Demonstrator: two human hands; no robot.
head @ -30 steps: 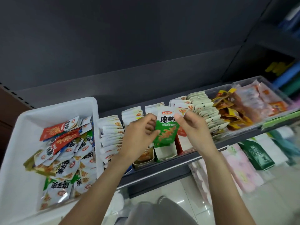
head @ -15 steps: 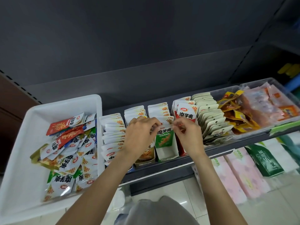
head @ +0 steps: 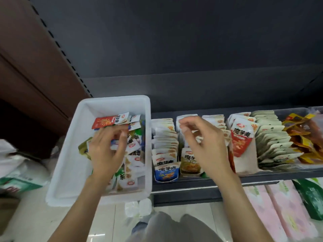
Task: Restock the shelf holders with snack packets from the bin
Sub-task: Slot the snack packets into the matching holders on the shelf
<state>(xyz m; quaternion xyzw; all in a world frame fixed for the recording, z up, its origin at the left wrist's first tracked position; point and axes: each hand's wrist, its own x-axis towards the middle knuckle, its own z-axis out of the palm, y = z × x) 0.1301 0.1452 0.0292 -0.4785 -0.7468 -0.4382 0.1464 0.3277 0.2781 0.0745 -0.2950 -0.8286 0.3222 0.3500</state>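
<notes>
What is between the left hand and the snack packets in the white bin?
Nothing visible. The left hand is already inside the white bin, its fingers spread over the loose snack packets. The right hand hangs over the shelf holders, apart.

evenly lit from above and in front – soft, no hard shadows. dim and flat across the dark grey back panel of the shelf point(head: 192, 49). bright, nearly washed out on the white plastic bin point(head: 70, 163). motion blur over both the left hand point(head: 106, 151) and right hand point(head: 204, 144) – fingers smeared. wide-angle bending at the edges. faint glare on the glossy pale floor tiles point(head: 97, 233).
</notes>
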